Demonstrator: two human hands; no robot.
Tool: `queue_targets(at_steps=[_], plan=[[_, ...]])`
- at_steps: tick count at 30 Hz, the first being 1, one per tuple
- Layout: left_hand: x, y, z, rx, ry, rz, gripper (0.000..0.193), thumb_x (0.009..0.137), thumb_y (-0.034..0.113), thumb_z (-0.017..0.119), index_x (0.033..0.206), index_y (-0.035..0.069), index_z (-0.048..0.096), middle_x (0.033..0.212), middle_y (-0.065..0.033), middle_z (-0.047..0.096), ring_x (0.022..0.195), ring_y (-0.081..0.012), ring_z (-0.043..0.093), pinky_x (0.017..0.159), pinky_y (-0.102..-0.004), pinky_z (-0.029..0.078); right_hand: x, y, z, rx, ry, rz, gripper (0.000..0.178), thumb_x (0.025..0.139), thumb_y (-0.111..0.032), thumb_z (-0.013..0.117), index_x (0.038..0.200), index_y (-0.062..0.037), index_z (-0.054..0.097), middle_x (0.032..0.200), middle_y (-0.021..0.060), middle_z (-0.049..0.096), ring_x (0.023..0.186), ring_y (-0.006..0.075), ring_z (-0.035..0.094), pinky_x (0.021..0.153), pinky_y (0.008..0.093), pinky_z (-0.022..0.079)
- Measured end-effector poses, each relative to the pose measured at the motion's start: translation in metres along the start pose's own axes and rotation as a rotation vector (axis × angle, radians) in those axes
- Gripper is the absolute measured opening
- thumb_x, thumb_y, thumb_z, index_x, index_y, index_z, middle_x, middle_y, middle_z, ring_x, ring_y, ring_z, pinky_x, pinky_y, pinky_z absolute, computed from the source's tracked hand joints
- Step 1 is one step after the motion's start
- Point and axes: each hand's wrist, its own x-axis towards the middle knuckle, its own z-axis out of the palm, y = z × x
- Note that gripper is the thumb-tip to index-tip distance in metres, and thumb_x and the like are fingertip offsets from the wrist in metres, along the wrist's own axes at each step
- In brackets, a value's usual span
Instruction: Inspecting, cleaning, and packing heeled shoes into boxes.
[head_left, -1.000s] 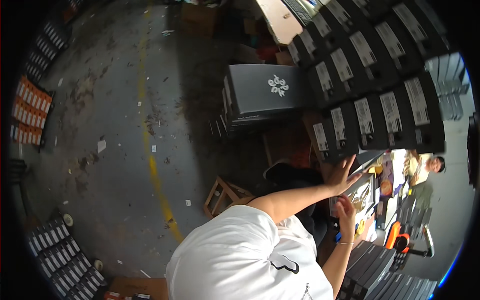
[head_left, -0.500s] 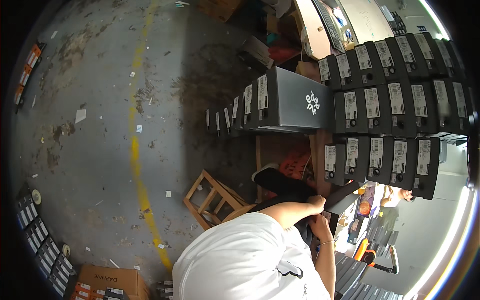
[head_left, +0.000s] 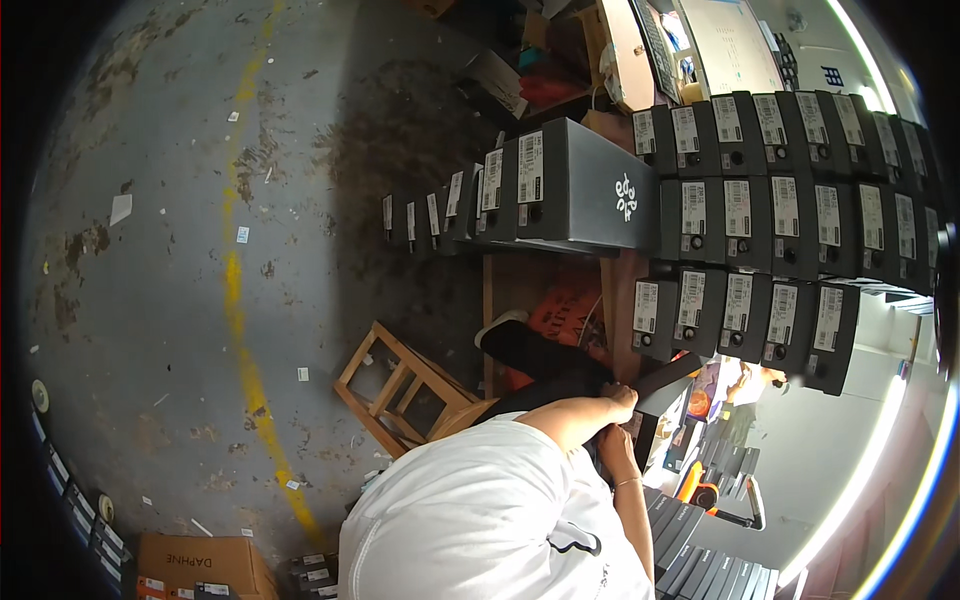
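Note:
My left hand (head_left: 621,400) has its fingers curled closed beside the dark edge of an open shoe box (head_left: 660,398). Just below it in the picture, my right hand (head_left: 612,442) is also closed, its fingers bent toward the left one. The two hands almost touch. What they grip, if anything, is too small and partly hidden to name. A dark box lid or flap (head_left: 668,374) stands slanted past my left hand. My legs in black trousers (head_left: 550,365) are beyond my left forearm.
Stacked dark shoe boxes with white labels (head_left: 740,210) rise in rows; a larger box (head_left: 600,190) bears white handwriting. A wooden stool (head_left: 408,392) lies near my left side. A carton (head_left: 200,565) is at lower left. A keyboard (head_left: 655,45) and screen (head_left: 730,45) are at the top.
The whole view has shifted, so boxes, stool and floor line appear further left. My hands stay close together by the open box, with little visible change in their grip.

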Motion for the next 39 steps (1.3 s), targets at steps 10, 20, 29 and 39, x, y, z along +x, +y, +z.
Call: queue_targets(at_steps=[10,20,29,39], plan=[[0.004,0.001,-0.001,0.009,-0.011,0.012,0.027,0.078,0.015,0.065,0.103,0.008,0.069,0.113,-0.0106,0.067,0.114,-0.0286,0.058,0.092,-0.0476,0.046,-0.003,-0.002,0.003,0.03,0.034,0.001,0.02,0.089,-0.011,0.047,0.094,0.0069,0.056,0.086,0.0305,0.063,0.083,0.0457,0.061,0.075,0.0518,0.048],[-0.002,0.008,-0.006,0.172,-0.102,0.052,0.026,0.081,0.013,0.063,0.107,0.01,0.068,0.119,-0.0087,0.064,0.119,-0.0247,0.054,0.095,-0.0465,0.043,-0.002,0.013,0.022,-0.001,0.032,-0.021,0.02,0.088,-0.011,0.048,0.095,0.0061,0.056,0.086,0.0307,0.063,0.083,0.0445,0.062,0.076,0.0512,0.049],[-0.004,0.0,0.005,0.16,0.041,0.04,0.027,0.08,0.016,0.065,0.106,0.01,0.068,0.116,-0.0082,0.065,0.119,-0.0247,0.054,0.096,-0.0474,0.042,-0.006,-0.004,0.013,0.026,0.031,0.0,0.02,0.088,-0.011,0.048,0.096,0.0058,0.056,0.087,0.0297,0.063,0.085,0.0441,0.062,0.077,0.051,0.049],[-0.006,0.018,0.005,-0.188,0.383,0.489,0.023,0.081,0.02,0.059,0.095,0.003,0.067,0.093,-0.0173,0.067,0.091,-0.035,0.062,0.083,-0.0439,0.049,-0.066,0.053,0.03,1.059,0.093,0.213,0.039,0.091,-0.016,0.061,0.125,0.0018,0.057,0.115,0.0167,0.066,0.104,0.0202,0.062,0.089,0.0307,0.049]])
